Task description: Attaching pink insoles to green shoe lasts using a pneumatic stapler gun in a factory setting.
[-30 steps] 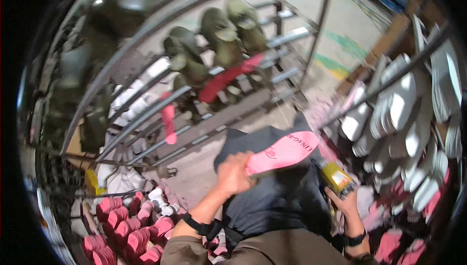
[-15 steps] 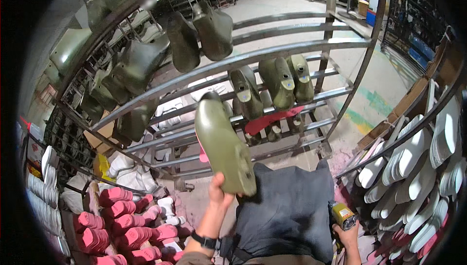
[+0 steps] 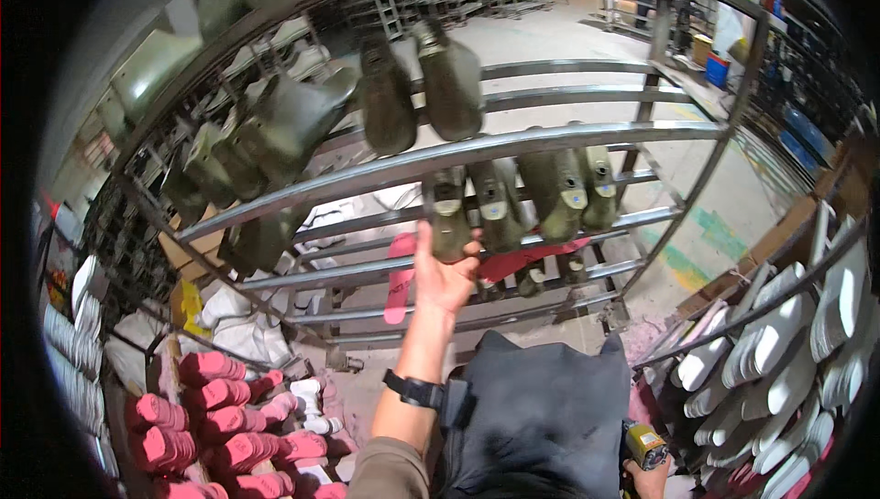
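Observation:
My left hand [image 3: 444,281] reaches forward to the metal rack [image 3: 403,169], its thumb and fingers around the heel end of an olive-green shoe last [image 3: 449,224]. That last sits on the lower bars, beside another green last [image 3: 496,206] and several more to its right. Low on the right, my right hand [image 3: 649,478] is closed on a yellow-and-black handheld tool [image 3: 647,445], whose exact kind I cannot make out. A dark apron [image 3: 541,416] covers my front between the two arms.
More green lasts [image 3: 385,100] stand on the upper bars. Pink sole-shaped pieces [image 3: 400,279] lie on the lower rack. Stacks of pink insoles [image 3: 247,449] fill the lower left. White insoles [image 3: 784,334] crowd a rack on the right.
My left hand has moved forward and set the last upright on the rack's lower bars, beside the others. The right hand still holds the yellow tool, slightly lower in view.

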{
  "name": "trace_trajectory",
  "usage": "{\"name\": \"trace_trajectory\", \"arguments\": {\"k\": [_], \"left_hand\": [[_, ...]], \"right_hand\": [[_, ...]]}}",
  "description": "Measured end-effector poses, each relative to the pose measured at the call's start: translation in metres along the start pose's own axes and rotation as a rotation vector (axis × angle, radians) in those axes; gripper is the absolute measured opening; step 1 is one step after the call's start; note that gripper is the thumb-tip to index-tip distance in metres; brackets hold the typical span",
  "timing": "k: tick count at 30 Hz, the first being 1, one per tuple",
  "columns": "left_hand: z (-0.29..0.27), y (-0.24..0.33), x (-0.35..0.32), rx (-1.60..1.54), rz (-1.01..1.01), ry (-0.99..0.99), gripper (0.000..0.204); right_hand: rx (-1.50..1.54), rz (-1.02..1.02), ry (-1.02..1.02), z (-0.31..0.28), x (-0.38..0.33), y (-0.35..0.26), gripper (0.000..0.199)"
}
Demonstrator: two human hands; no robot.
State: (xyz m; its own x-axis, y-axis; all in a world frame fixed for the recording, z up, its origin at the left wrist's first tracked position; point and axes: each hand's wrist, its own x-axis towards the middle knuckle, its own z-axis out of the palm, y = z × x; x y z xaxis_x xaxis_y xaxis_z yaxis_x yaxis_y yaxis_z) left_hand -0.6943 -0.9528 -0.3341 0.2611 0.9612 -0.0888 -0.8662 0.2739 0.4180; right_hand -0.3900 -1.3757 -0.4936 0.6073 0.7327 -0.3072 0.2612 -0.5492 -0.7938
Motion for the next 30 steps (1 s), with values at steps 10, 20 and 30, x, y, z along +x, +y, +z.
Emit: {"name": "trace_trajectory", "arguments": {"k": [10, 20, 30], "left_hand": [[-0.087, 0.130, -0.063, 0.931, 0.568, 0.385, 0.027], [-0.157, 0.286, -0.034, 1.438, 1.008, 1.226, 0.069], [-0.124, 0.267, -0.032, 1.532, 1.004, 0.725, 0.038]], "right_hand": [[-0.027, 0.112, 0.044, -0.013, -0.005, -0.083, 0.070], [-0.052, 0.237, 0.043, 0.004, 0.001, -0.079, 0.072], [-0.200, 0.192, 0.154, 0.007, 0.005, -0.033, 0.081]]}}
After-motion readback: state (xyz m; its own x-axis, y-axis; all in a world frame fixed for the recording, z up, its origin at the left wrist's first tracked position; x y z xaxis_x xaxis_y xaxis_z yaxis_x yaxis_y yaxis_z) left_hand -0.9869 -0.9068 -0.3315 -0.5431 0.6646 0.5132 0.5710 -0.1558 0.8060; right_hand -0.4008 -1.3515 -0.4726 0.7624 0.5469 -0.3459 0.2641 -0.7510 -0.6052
